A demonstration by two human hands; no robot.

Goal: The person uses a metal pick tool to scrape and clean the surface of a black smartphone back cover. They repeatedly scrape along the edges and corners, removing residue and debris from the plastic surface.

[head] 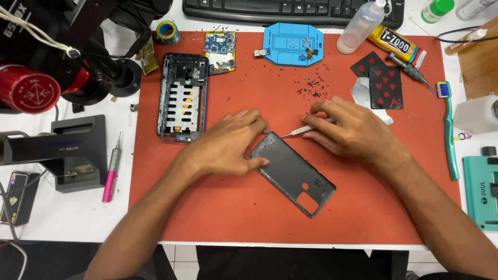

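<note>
A dark grey phone back cover [294, 176] lies inside-up and diagonal on the red work mat [218, 207]. My left hand [228, 142] presses flat on the cover's upper left end and pins it down. My right hand [353, 127] grips white tweezers [303, 130] whose tip touches the cover's top edge. Small black scraps [311, 85] are scattered on the mat beyond the hands.
A stripped phone frame [181, 96], a circuit board [220, 49] and a blue fixture [291, 44] lie at the mat's far side. Playing cards [381, 83], a glue tube [397, 45], a squeeze bottle [360, 28] and a toothbrush [450, 135] sit right. A microscope [46, 57] and pink screwdriver [111, 168] stand left.
</note>
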